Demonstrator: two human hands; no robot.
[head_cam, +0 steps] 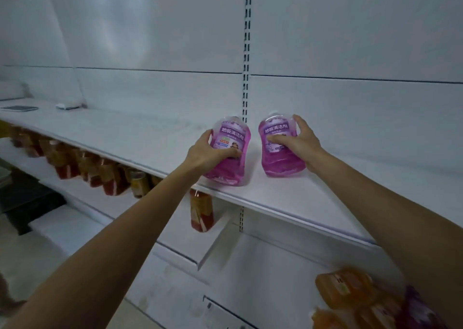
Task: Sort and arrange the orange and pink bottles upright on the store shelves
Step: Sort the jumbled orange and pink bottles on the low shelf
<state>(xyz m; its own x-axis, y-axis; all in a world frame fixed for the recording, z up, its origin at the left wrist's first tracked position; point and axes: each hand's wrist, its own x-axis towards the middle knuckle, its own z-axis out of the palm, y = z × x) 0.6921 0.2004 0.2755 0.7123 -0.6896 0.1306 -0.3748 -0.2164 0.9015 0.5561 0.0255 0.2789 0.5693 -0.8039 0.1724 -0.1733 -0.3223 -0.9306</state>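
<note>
Pink pair on shelf [288, 198]: left hand [208, 150] grasps left bottle [233, 133], right hand [300, 140] grasps right bottle [275, 133] at its 3 o'clock. Seat bases flat, labels forward

Head view looks forward, slightly down, close onto the shelf [288, 200].
</note>
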